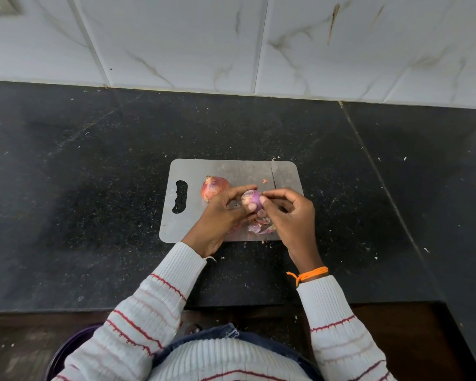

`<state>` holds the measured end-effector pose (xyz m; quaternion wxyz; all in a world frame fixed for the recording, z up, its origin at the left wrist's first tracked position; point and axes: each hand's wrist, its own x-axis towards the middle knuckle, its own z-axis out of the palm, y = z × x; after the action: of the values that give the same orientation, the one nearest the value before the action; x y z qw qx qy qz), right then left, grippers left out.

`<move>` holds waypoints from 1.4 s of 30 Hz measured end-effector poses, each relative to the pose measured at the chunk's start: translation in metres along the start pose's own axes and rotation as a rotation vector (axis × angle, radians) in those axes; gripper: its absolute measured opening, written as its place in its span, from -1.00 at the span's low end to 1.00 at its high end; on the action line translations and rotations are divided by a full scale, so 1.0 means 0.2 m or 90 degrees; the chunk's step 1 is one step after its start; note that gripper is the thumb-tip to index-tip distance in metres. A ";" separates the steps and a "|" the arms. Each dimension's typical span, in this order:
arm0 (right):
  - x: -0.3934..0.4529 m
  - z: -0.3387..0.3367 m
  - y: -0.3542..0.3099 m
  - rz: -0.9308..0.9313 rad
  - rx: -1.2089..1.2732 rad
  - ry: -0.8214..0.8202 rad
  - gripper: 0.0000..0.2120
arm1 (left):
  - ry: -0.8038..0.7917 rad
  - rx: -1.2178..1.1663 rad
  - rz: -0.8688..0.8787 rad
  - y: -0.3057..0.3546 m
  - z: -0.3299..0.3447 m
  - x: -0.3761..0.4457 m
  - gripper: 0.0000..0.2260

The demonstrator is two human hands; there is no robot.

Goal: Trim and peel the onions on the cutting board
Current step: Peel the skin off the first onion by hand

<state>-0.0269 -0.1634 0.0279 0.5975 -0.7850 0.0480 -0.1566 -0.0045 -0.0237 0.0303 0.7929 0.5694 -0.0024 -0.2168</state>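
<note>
A partly peeled onion (252, 198), purple and glossy where bared, is held above the middle of the metal cutting board (193, 169), which lies flat on the dark speckled tabletop (80, 188) toward its near edge. The left hand (220, 213) is wrapped round this onion, its fingers (246, 188) curled over the top and the thumb pressed against the near side. The right hand (291, 213) is brought in from the right, its thumb and forefinger narrowed to a pinch at the onion's right side, on the skin there. A second onion (214, 187), unpeeled and papery orange-pink, rests on the board just beside the left hand, toward the handle slot. A knife (274, 176) is laid on the board's far right part, its handle hidden behind the right hand. Torn peels (260, 226) are heaped on the board's near edge, beneath the hands
</note>
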 end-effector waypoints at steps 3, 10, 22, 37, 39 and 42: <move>0.01 0.00 0.01 -0.039 -0.025 0.002 -0.92 | -0.001 0.002 -0.007 0.01 0.00 0.00 -0.68; 0.01 0.01 0.02 -0.072 -0.061 0.016 -0.91 | -0.014 -0.004 -0.014 0.01 -0.01 -0.01 -0.67; -0.01 0.00 0.03 -0.007 -0.003 -0.004 -0.88 | 0.038 0.052 0.033 0.00 0.00 -0.01 -0.67; -0.01 0.07 0.07 -0.048 -0.275 0.034 -0.90 | 0.001 0.091 0.052 -0.02 0.00 -0.02 -0.67; -0.01 0.06 0.09 -0.028 -0.296 0.030 -0.88 | -0.011 0.086 0.055 -0.02 0.00 -0.03 -0.66; -0.01 0.05 0.12 -0.003 -0.307 0.015 -0.88 | -0.024 0.058 0.063 -0.02 0.00 -0.03 -0.65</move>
<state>-0.0239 -0.1609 0.0028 0.3916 -0.9032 0.0895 -0.1513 -0.0105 -0.0225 0.0277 0.7761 0.5997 -0.0551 -0.1872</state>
